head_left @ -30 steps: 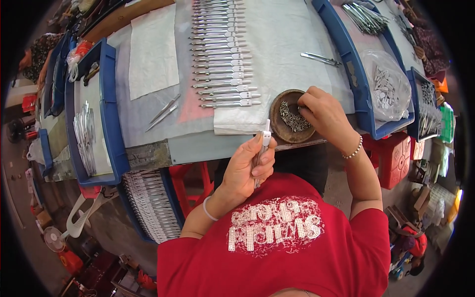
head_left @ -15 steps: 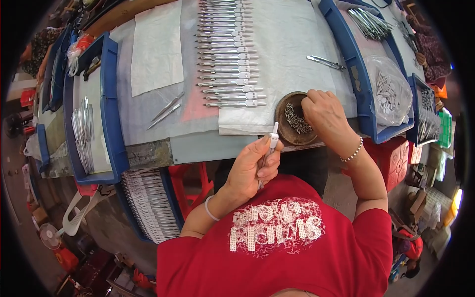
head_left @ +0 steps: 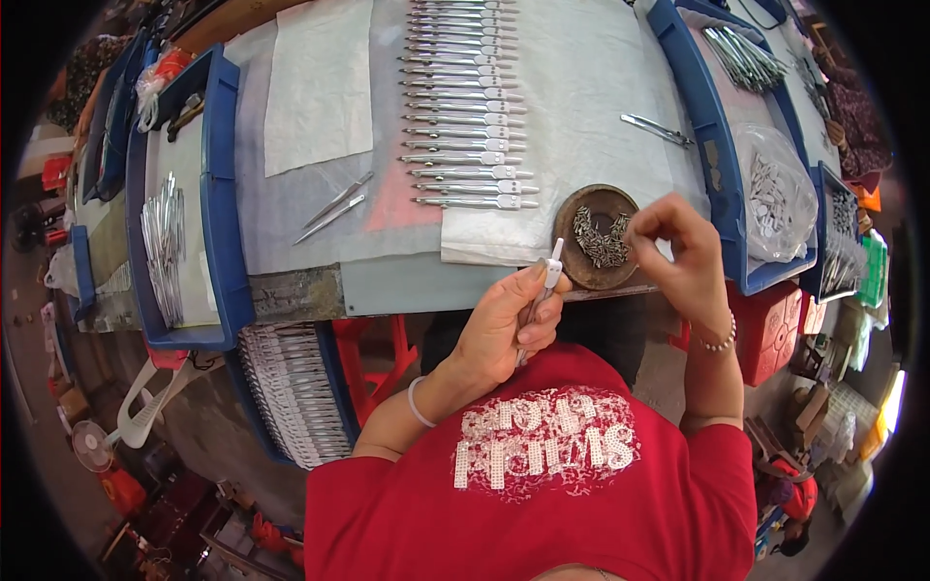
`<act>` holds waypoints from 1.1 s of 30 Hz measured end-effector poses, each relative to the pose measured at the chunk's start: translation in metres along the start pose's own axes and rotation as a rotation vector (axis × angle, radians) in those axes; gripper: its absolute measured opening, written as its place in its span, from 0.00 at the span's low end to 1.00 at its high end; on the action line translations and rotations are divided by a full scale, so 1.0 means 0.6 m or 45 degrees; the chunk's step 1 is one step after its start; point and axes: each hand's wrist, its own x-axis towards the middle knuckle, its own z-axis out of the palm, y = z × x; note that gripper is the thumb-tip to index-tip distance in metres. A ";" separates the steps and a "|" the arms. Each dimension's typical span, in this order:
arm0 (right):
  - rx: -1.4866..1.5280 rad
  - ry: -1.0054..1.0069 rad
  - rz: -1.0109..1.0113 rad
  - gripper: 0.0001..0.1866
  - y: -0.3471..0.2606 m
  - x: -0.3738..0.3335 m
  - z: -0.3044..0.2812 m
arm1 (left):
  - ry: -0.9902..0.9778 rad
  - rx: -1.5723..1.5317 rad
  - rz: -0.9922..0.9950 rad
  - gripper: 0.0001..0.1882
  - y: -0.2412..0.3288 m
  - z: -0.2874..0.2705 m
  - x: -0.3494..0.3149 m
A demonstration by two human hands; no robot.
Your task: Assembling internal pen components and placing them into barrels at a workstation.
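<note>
Upright in my left hand [head_left: 504, 324] is a drawing compass [head_left: 553, 275], its white-topped head and thin stem pointing up between thumb and fingers, its metal legs going down through the grip. My right hand [head_left: 688, 257] is raised at the right edge of a round brown bowl [head_left: 571, 266], thumb and forefinger pressed together; whatever they pinch is too small to make out. Small metal screws [head_left: 603, 247] lie heaped in that bowl. Beyond my hands, a long row of similar compasses [head_left: 475, 133] lies side by side on the white sheet.
Loose metal pieces lie left [head_left: 330, 219] and right [head_left: 659, 130] on the table. A blue tray [head_left: 222, 194] with metal legs stands at left. Another blue tray [head_left: 704, 145] at right holds a plastic bag [head_left: 775, 198] of small parts. Below the table's left side is a crate of compasses [head_left: 291, 392].
My right hand has lifted out of the bowl and drawn back to the right, fingers pinched. My left hand still holds the compass. The whole view has shifted slightly.
</note>
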 end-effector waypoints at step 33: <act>0.120 0.173 -0.169 0.07 -0.039 -0.069 0.082 | -0.069 0.355 0.125 0.09 -0.010 0.028 0.003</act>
